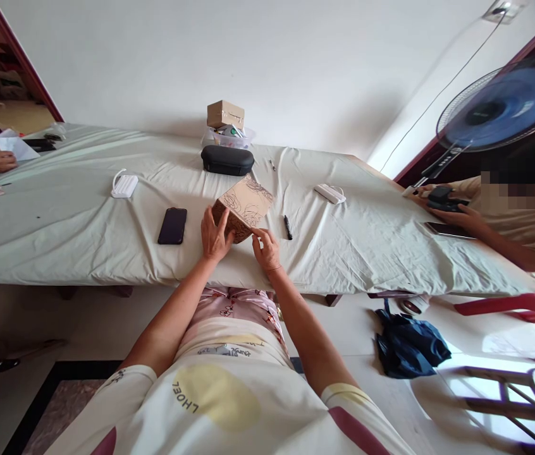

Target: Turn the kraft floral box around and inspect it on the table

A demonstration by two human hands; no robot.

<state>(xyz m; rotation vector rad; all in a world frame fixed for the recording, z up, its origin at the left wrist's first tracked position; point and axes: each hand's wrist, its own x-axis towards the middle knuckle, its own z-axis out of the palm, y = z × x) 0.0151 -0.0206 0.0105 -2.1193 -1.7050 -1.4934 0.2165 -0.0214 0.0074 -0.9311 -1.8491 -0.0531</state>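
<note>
We've got one view only: head cam, looking forward and down from above our own torso. Wide lens, edges bend. The counter spans left to right just ahead, near edge close to us, far edge against the wall. Floor shows at bottom, fan far right. No second view overlaps.
</note>
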